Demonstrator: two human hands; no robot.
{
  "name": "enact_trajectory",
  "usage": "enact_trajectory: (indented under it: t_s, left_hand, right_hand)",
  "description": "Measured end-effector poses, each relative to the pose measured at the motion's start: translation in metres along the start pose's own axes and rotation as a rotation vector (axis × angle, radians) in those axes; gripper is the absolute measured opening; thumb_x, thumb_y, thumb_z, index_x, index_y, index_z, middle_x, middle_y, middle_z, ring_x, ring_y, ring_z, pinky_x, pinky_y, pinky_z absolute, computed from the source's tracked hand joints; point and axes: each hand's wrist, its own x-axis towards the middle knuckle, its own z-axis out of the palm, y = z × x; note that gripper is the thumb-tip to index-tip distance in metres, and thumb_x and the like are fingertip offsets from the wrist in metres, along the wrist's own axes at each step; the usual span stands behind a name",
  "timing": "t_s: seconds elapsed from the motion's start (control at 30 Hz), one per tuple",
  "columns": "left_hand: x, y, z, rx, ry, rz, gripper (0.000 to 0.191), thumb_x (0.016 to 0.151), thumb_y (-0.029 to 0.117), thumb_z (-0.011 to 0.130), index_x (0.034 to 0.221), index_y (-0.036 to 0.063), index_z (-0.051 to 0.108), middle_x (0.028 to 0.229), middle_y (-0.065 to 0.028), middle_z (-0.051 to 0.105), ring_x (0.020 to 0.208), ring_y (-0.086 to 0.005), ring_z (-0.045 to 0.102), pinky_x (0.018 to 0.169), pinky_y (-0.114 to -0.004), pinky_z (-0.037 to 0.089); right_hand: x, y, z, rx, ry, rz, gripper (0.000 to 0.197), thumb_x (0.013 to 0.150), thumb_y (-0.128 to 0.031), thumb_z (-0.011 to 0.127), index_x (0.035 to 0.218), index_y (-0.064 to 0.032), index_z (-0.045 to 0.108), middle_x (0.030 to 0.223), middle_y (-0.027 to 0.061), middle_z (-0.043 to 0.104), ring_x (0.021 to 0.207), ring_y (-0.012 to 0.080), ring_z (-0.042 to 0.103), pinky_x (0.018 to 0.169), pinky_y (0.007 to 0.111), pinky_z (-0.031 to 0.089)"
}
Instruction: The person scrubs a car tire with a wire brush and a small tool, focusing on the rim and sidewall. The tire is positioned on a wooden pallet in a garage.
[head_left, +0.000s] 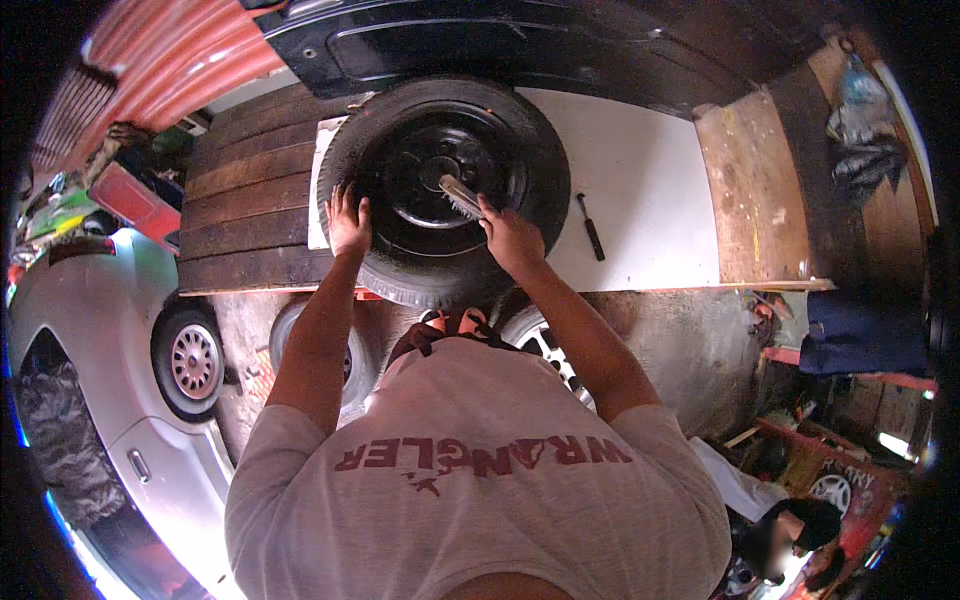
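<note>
A black tyre (536, 161) on a black steel wheel rim (405, 142) lies flat on a wooden workbench, overhanging its front edge. My left hand (347, 221) rests on the tyre's left sidewall with the fingers spread. In my right hand (514, 236) is a scrubbing brush (463, 198) with pale bristles, its tip over the rim near the hub. The brush covers part of the rim, and whether the bristles touch it I cannot tell. A small dark-handled hammer (591, 227) lies on a white board (645, 195) to the right of the tyre.
Dark wooden planks (247, 195) form the bench's left part. A black vehicle panel (480, 45) stands along the back. Below the front edge are another tyre (289, 330) and an alloy wheel (544, 337). A silver car (127, 360) stands at left; a person (795, 525) is at lower right.
</note>
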Motion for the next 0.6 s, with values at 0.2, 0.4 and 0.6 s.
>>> enact_trajectory:
  t_s: [0.2, 0.4, 0.6]
  left_hand:
    - [0.001, 0.006, 0.006, 0.123, -0.1, 0.064, 0.055, 0.098, 0.04, 0.041, 0.144, 0.01, 0.038, 0.151, -0.0141, 0.033, 0.143, -0.0302, 0.024, 0.119, -0.045, 0.013]
    - [-0.008, 0.006, 0.008, 0.145, -0.169, 0.072, 0.057, 0.098, 0.043, 0.04, 0.144, 0.0095, 0.037, 0.151, -0.0147, 0.033, 0.143, -0.031, 0.024, 0.119, -0.044, 0.013]
    - [-0.016, -0.003, 0.008, 0.114, -0.131, 0.059, 0.057, 0.099, 0.043, 0.04, 0.144, 0.0085, 0.037, 0.15, -0.0149, 0.034, 0.143, -0.0309, 0.025, 0.119, -0.045, 0.014]
  right_hand:
    - [0.0, -0.018, 0.019, 0.072, 0.045, -0.065, 0.049, 0.093, -0.027, 0.057, 0.14, -0.0267, 0.047, 0.085, 0.0166, 0.063, 0.077, 0.0341, 0.067, 0.063, 0.047, 0.054]
    - [-0.003, -0.019, 0.022, 0.043, -0.011, -0.019, 0.048, 0.093, -0.027, 0.056, 0.14, -0.0283, 0.047, 0.096, 0.0149, 0.062, 0.078, 0.0331, 0.067, 0.065, 0.045, 0.054]
    - [-0.001, 0.001, 0.008, 0.045, 0.037, 0.023, 0.047, 0.093, -0.029, 0.056, 0.14, -0.028, 0.048, 0.089, 0.0153, 0.063, 0.072, 0.0338, 0.066, 0.065, 0.046, 0.054]
